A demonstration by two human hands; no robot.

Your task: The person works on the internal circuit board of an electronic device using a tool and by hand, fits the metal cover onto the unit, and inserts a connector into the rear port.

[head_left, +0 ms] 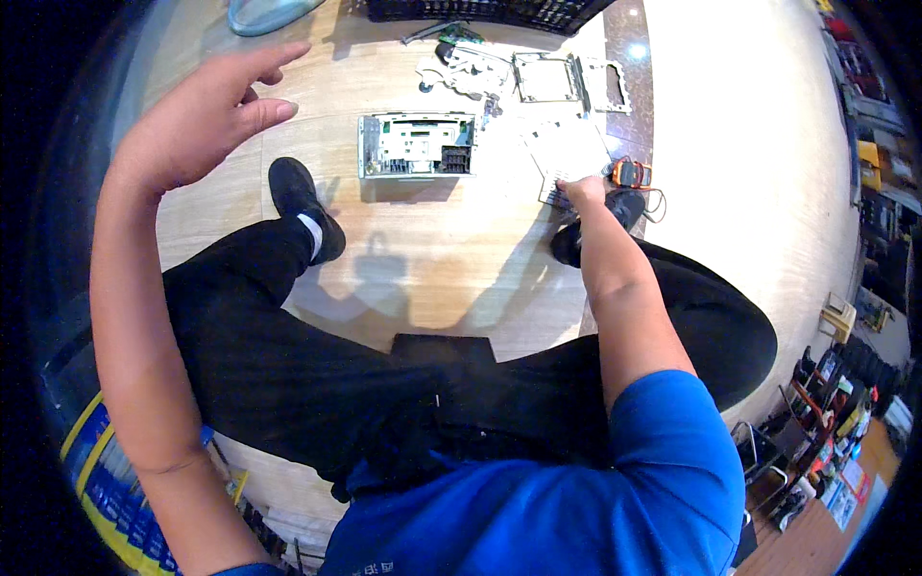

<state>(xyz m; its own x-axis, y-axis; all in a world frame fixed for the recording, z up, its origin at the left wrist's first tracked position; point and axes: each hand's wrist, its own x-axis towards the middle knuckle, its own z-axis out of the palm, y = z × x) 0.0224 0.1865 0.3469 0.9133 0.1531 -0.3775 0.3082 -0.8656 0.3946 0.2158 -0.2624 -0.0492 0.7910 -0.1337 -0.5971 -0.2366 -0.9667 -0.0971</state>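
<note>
My left hand is raised at the upper left, empty, with the index finger and thumb stretched out and the other fingers partly curled. My right hand reaches down to the floor beside my right shoe. Its fingers are closed at the near, slotted end of a flat white panel; the fingertips are small and partly hidden. Between my feet stands a pale, box-shaped appliance housing, its front open on inner parts and a black section at the right. An orange and dark multimeter lies just right of my right hand.
Removed white plastic parts and frames lie behind the housing. A black crate stands at the far edge, with a pale blue hose-like ring to its left. Cluttered shelves and tools line the right side.
</note>
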